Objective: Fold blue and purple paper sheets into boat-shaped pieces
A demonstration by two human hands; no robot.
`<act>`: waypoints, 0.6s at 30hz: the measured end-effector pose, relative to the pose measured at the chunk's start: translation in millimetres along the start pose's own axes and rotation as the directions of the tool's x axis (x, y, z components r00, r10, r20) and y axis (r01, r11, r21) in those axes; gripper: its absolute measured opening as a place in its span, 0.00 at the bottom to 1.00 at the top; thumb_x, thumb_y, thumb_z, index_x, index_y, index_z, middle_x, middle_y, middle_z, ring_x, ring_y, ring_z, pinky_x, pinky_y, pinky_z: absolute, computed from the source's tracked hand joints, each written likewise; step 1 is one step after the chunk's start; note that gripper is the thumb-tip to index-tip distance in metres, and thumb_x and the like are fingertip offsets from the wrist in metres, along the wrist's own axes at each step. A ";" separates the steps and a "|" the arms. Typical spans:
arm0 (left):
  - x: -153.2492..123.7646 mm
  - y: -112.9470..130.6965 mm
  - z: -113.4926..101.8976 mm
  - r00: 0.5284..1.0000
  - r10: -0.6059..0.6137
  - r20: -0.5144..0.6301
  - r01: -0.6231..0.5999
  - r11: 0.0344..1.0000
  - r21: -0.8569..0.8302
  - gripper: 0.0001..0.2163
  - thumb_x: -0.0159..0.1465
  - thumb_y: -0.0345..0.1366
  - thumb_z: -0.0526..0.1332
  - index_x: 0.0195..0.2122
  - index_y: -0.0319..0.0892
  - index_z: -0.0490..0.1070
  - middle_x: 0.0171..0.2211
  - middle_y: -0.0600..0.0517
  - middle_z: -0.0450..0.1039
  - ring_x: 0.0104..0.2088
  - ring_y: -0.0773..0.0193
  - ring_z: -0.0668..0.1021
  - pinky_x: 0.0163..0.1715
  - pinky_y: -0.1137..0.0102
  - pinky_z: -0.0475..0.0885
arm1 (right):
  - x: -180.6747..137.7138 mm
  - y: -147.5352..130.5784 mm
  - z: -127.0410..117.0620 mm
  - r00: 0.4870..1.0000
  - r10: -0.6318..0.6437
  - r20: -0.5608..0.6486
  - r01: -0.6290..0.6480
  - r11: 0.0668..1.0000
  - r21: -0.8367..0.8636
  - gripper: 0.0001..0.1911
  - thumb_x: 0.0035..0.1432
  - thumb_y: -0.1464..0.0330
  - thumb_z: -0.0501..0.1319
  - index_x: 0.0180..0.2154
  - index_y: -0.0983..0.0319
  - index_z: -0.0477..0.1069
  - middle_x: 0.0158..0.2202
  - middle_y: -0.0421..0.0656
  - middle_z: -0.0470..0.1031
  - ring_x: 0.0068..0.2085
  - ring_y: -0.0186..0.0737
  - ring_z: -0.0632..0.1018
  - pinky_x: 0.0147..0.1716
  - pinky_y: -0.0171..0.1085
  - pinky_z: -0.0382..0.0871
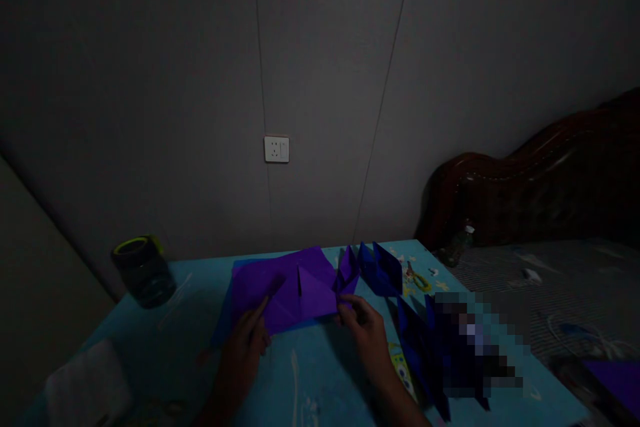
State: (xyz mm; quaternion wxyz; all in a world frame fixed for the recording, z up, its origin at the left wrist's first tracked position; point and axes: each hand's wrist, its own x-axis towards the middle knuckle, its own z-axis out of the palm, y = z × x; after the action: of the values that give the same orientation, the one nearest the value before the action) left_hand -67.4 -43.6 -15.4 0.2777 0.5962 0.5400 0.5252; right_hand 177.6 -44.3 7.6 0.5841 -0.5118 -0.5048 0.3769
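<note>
A sheet of purple paper with fold lines and a raised flap near its middle lies over blue paper on the table. My left hand rests at the sheet's lower left, its index finger stretched onto the paper and the others partly bent. At the lower right edge my right hand pinches the sheet's corner between thumb and fingers. Just beyond that hand stands a small folded purple paper piece. Folded blue paper pieces stand further right, one at the back and another nearer me.
The turquoise table meets a grey wall with a socket. A dark cup stands left, behind a whitish stack. Yellow-handled scissors lie right. Beyond the table is a bed with a dark headboard and a bottle.
</note>
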 end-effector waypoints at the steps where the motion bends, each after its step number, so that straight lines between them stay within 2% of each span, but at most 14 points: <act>1: -0.1 -1.3 0.0 1.000 0.022 0.005 -0.022 0.999 0.045 0.22 0.66 0.48 0.52 0.54 0.41 0.73 0.23 0.54 0.70 0.22 0.65 0.73 0.25 0.69 0.73 | 0.1 1.4 -0.2 1.000 0.003 0.008 -0.003 1.000 -0.014 0.24 0.53 0.51 0.67 0.42 0.65 0.78 0.26 0.45 0.79 0.29 0.45 0.79 0.31 0.39 0.72; 4: -0.9 -2.8 0.4 0.997 0.070 0.021 -0.072 0.986 0.148 0.22 0.67 0.46 0.52 0.57 0.42 0.70 0.31 0.50 0.74 0.29 0.62 0.77 0.32 0.67 0.76 | 0.5 7.1 -1.4 0.999 -0.050 0.022 0.051 0.995 -0.083 0.24 0.54 0.54 0.67 0.46 0.64 0.78 0.31 0.47 0.81 0.32 0.46 0.79 0.34 0.40 0.73; 7: -2.1 -3.5 1.7 0.994 0.105 0.034 -0.110 0.972 0.207 0.23 0.65 0.45 0.56 0.59 0.42 0.69 0.42 0.45 0.75 0.40 0.57 0.79 0.41 0.64 0.76 | 1.2 11.3 -3.3 0.988 -0.156 0.020 0.157 0.977 -0.145 0.18 0.56 0.58 0.66 0.44 0.61 0.80 0.39 0.49 0.82 0.38 0.48 0.80 0.38 0.42 0.74; 8: -2.5 -4.1 2.1 0.992 0.115 0.054 -0.124 0.969 0.213 0.23 0.65 0.44 0.56 0.58 0.42 0.69 0.43 0.45 0.75 0.41 0.57 0.79 0.42 0.63 0.77 | 1.3 12.1 -4.0 0.981 -0.193 0.019 0.193 0.968 -0.163 0.15 0.57 0.59 0.66 0.43 0.61 0.80 0.40 0.49 0.82 0.40 0.48 0.81 0.40 0.42 0.74; 11: -3.8 -6.9 2.5 0.981 0.138 0.135 -0.162 0.969 0.187 0.21 0.67 0.41 0.52 0.58 0.42 0.70 0.41 0.46 0.75 0.32 0.62 0.80 0.36 0.66 0.78 | 0.1 14.0 -5.0 0.957 -0.288 0.027 0.287 0.932 -0.222 0.11 0.59 0.62 0.64 0.39 0.59 0.81 0.37 0.47 0.83 0.38 0.47 0.81 0.41 0.42 0.74; 13: -5.1 -8.3 2.4 0.977 0.170 0.129 -0.192 0.965 0.181 0.20 0.68 0.39 0.50 0.57 0.42 0.70 0.41 0.46 0.76 0.29 0.64 0.79 0.33 0.68 0.78 | -2.7 15.9 -3.6 0.947 -0.318 0.041 0.318 0.913 -0.255 0.10 0.60 0.62 0.63 0.37 0.59 0.80 0.35 0.46 0.83 0.36 0.45 0.82 0.40 0.40 0.74; 16: -9.6 -6.3 3.3 0.960 0.273 0.055 -0.278 0.930 0.240 0.18 0.69 0.37 0.51 0.57 0.42 0.70 0.45 0.45 0.76 0.41 0.61 0.81 0.43 0.68 0.78 | -10.7 19.2 4.4 0.950 -0.304 0.071 0.311 0.912 -0.268 0.11 0.62 0.62 0.61 0.36 0.60 0.79 0.33 0.46 0.82 0.35 0.44 0.81 0.36 0.37 0.73; 18: -14.8 -1.6 5.4 0.933 0.356 0.049 -0.354 0.890 0.289 0.18 0.69 0.35 0.52 0.59 0.43 0.68 0.49 0.45 0.75 0.49 0.60 0.78 0.49 0.68 0.75 | -18.0 19.8 14.3 0.957 -0.271 0.101 0.288 0.925 -0.247 0.12 0.63 0.61 0.60 0.37 0.61 0.77 0.32 0.45 0.81 0.34 0.43 0.81 0.34 0.36 0.72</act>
State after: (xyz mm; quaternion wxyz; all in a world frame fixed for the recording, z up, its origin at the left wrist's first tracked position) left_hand -61.0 -55.8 -23.2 0.0844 0.7177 0.4945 0.4829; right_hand 161.4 -54.7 -15.9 0.5430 -0.4942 -0.6362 0.2370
